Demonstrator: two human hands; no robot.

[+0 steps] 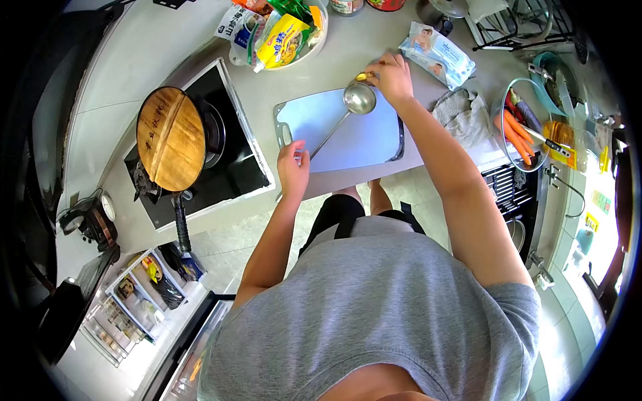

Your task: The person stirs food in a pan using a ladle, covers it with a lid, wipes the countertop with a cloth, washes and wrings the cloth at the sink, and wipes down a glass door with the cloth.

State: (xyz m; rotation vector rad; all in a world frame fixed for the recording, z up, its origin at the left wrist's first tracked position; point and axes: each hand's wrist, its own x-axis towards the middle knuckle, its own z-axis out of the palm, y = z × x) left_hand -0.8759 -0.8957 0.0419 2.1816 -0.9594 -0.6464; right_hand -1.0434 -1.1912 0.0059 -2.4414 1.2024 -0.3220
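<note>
My left hand (293,171) is closed around the handle of a metal ladle (360,99) at the near left of the cutting board. The ladle slants up and to the right, its round bowl over the far part of the pale blue cutting board (354,140). My right hand (392,78) is at the board's far right corner, beside the ladle bowl. Its fingers are bent together, and a small yellow thing (362,77) shows at the fingertips; its kind is too small to make out. Just right of this hand lies a pack of wet wipes (438,55).
To the left, a wok with a wooden lid (171,139) sits on the black stove (234,157), handle toward me. A bowl of seasoning packets (284,40) stands behind. On the right are a grey cloth (461,115), a glass bowl with carrots (515,137) and an oil bottle (560,139).
</note>
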